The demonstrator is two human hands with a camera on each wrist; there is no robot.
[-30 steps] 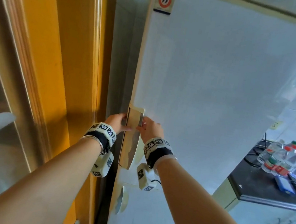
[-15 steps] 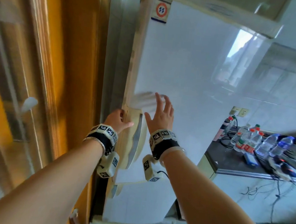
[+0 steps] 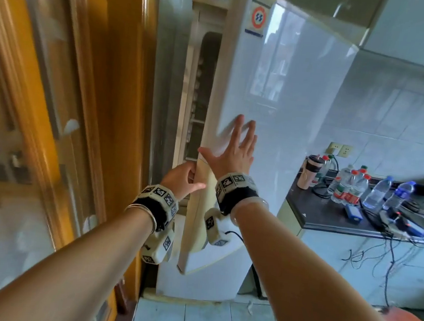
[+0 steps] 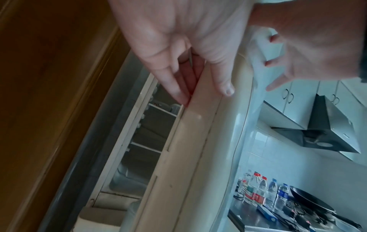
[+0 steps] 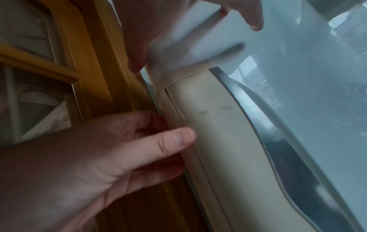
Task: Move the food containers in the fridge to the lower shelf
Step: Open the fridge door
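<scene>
Only the opening step is under way. The fridge door stands ajar, with a narrow gap along its handle edge, and no food container has been touched; every move to the lower shelf is, by this judgement, still to do. The left hand grips the cream door handle at its upper end, fingers curled behind the door's edge and thumb laid across the front. The right hand lies flat on the white door face just above the handle, fingers straight and spread, holding nothing.

Head view: shows both forearms, the whole door with its round sticker, the yellow wooden door at left, and the dark counter with water bottles at right. The gap shows only dim door-rack edges.

Left wrist view: looks into the gap, where white interior shelves appear and, lower down, a pale translucent shape that may be a container, too dim to name. It also shows the left fingers tucked behind the edge, and a range hood.

Right wrist view: shows the thumb on the handle face and the handle's metal trim, but nothing of the fridge's inside.
</scene>
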